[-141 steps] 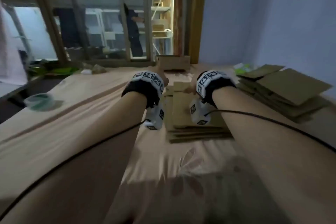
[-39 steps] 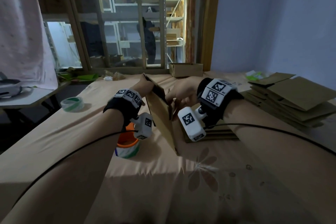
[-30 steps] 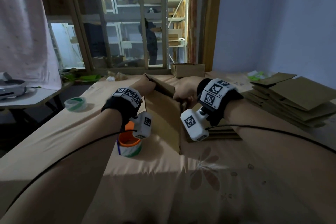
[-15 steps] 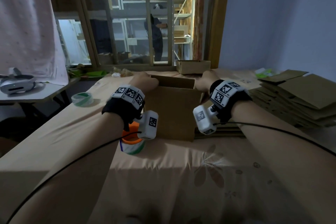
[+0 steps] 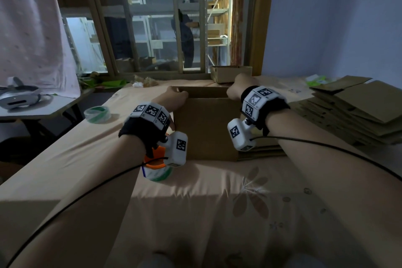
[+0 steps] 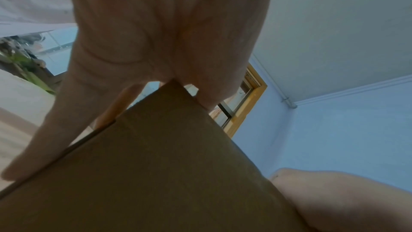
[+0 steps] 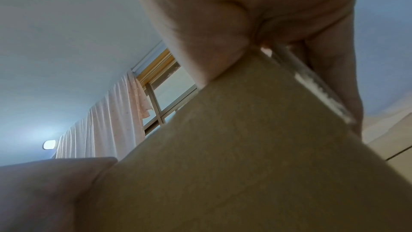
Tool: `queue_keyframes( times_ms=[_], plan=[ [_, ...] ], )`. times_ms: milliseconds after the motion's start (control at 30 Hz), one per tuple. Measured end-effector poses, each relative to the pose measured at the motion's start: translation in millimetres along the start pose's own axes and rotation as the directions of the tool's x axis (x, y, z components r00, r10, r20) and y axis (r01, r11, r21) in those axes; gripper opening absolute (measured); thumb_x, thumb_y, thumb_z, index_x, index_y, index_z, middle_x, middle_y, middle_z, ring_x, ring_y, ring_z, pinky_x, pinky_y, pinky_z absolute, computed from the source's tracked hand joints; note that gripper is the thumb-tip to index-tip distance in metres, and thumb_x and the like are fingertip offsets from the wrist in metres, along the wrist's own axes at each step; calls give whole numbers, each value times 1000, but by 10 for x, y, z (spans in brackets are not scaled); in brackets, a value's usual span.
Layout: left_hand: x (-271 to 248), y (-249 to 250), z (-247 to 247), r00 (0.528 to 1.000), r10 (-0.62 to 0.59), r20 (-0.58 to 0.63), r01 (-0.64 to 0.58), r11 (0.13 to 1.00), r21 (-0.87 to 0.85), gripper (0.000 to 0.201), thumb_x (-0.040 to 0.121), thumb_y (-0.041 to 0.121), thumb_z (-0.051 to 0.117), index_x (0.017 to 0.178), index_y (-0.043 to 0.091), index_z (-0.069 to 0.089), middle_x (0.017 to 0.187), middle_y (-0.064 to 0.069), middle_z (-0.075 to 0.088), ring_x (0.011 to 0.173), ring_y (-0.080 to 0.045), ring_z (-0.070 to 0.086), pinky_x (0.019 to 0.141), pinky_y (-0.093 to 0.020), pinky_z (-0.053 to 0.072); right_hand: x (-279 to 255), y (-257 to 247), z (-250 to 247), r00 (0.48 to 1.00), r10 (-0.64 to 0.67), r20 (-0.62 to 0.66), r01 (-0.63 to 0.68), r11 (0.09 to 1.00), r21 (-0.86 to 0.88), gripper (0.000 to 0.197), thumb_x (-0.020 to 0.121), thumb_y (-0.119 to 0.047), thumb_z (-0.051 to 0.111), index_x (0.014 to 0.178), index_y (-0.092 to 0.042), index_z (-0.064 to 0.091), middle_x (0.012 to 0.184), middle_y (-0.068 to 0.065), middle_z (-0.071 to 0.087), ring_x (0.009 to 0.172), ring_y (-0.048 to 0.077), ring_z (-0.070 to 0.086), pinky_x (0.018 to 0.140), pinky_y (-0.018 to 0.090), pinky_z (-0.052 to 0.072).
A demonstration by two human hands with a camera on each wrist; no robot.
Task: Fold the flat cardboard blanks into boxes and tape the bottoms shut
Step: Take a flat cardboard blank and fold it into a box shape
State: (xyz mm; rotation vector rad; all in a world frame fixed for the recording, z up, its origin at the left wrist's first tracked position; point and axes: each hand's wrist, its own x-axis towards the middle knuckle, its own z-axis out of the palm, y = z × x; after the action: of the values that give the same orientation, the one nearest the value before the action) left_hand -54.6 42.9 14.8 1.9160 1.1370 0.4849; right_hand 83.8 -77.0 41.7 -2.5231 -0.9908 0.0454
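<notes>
On the cloth-covered surface (image 5: 195, 213), mid-width near the window edge, the box (image 5: 205, 128) now stands squared open; left hand (image 5: 174, 98) and right hand (image 5: 238, 87) grip its top corners, bottom untaped.

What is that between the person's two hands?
An opened cardboard box, standing on the bed; the left hand and right hand grip its top corners, clearest in the head view.

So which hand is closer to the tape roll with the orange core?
Left. The left hand grips the box corner above the orange-core tape roll; the right hand grips the opposite corner.
</notes>
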Motion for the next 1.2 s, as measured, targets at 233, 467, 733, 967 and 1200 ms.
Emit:
queue_keyframes(
  times_ms=[233,467,733,967,1200],
  plan=[
    [-4,29,76,999,47,20,-48,998,48,57,87,47,49,135,18,43,133,-12,50,118,-38,50,94,-53,48,53,141,-24,1000,7,-6,-7,1000,27,21,97,-13,49,110,1,57,79,8,49,72,22,49,62,29,38],
    [-5,-83,-3,996,-75,40,75,997,-5,73,82,62,53,131,8,46,128,-9,49,100,-43,62,79,-52,57,158,256,109,991,46,126,-98,889,447,43,96,-37,53,118,-1,59,117,17,64,104,36,62,92,46,52],
    [0,-163,11,990,-81,118,95,989,-113,79,80,70,47,133,12,48,136,-12,50,106,-39,60,82,-48,56,99,593,252,805,-103,585,-471,490,734,38,91,-52,56,96,-15,60,76,3,65,60,18,63,54,29,54],
    [52,-278,20,992,-43,120,64,982,-177,57,83,58,47,126,21,52,137,-5,50,128,-27,43,104,-53,35,237,545,404,860,4,510,-463,427,777,17,87,-18,71,76,-10,60,69,6,62,51,19,59,51,30,52],
    [53,-335,158,996,88,-3,-85,953,-290,50,87,56,50,124,23,52,115,-7,62,100,-23,60,90,-41,49,208,556,629,903,27,429,-407,369,835,21,96,-8,47,86,-18,63,79,7,60,66,24,54,51,28,50]
  ],
)
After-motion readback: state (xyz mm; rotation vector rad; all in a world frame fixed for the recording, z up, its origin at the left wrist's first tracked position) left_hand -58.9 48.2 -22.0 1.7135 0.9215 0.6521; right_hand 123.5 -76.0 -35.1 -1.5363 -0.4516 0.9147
